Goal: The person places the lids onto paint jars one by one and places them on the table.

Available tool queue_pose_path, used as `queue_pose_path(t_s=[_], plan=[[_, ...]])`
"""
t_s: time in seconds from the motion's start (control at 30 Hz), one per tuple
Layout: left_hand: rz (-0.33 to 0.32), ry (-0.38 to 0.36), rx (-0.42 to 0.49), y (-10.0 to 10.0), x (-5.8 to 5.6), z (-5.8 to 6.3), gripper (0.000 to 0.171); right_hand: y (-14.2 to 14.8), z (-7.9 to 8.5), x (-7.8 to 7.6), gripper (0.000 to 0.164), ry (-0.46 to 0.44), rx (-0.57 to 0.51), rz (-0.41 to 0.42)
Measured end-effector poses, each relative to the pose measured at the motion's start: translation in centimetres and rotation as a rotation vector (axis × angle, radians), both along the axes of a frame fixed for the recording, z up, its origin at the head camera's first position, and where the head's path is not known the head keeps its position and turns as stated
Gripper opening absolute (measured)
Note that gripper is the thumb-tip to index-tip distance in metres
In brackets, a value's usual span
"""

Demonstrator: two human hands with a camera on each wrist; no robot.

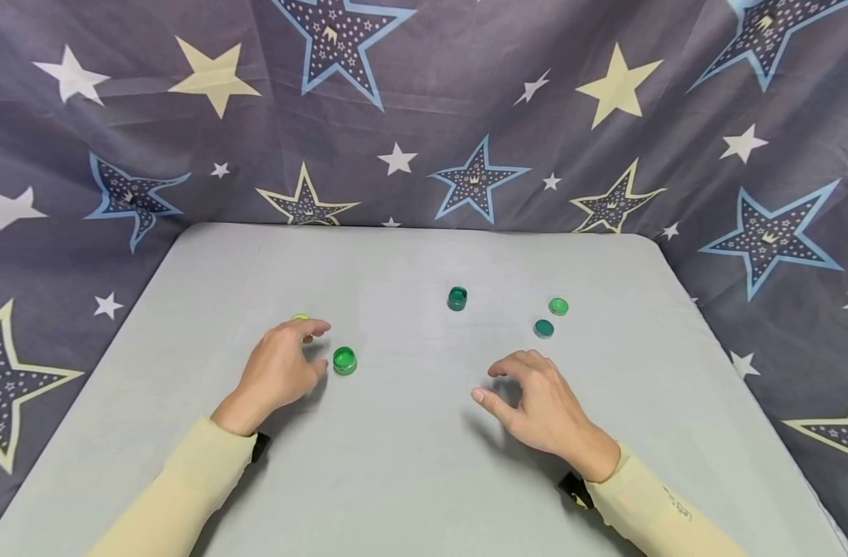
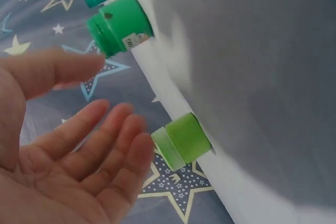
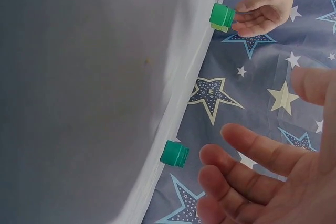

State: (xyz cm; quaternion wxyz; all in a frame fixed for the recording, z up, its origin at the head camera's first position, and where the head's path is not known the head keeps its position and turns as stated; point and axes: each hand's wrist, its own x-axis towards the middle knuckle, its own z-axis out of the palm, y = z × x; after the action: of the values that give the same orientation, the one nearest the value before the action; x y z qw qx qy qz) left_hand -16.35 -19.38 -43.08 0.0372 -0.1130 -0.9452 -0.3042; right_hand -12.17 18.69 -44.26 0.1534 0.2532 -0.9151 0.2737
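My left hand (image 1: 278, 370) hovers over the left of the table, thumb and fingers parted, holding nothing. Just right of its thumb stands a small green paint jar (image 1: 344, 361) without a lid. A lime-green jar (image 2: 190, 137) stands beyond its fingers, mostly hidden behind them in the head view. My right hand (image 1: 544, 406) is held above the table's right half, fingers loosely bent and nothing in them. Past its fingertips lie a dark teal lid (image 1: 544, 329) and a bright green lid (image 1: 559, 306). An uncovered dark teal jar (image 1: 456, 299) stands farther back, near the middle.
A table with a pale grey cover (image 1: 403, 464) carries all of these things. Behind it and at its sides hangs dark cloth (image 1: 424, 100) printed with stars. Black straps (image 1: 576, 490) show at the wrists under the cream sleeves (image 1: 664, 503).
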Motion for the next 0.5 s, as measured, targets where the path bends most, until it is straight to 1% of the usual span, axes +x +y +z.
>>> queue_pose_path(t_s=[0.1, 0.17, 0.3, 0.5], plan=[[-0.018, -0.069, -0.014, 0.1, 0.1, 0.2, 0.056, 0.0, 0.0, 0.0, 0.035, -0.003, 0.001, -0.001], [-0.023, -0.097, -0.021, 0.3, 0.1, 0.2, 0.058, 0.0, 0.1, 0.1, 0.035, -0.006, 0.002, -0.001], [-0.023, -0.128, -0.04, 0.6, 0.1, 0.1, 0.06, 0.1, 0.1, 0.1, 0.035, -0.01, 0.004, -0.004], [-0.037, -0.16, -0.052, 1.1, -0.2, -0.3, 0.058, 0.2, 0.0, 0.0, 0.035, -0.003, -0.002, -0.004]])
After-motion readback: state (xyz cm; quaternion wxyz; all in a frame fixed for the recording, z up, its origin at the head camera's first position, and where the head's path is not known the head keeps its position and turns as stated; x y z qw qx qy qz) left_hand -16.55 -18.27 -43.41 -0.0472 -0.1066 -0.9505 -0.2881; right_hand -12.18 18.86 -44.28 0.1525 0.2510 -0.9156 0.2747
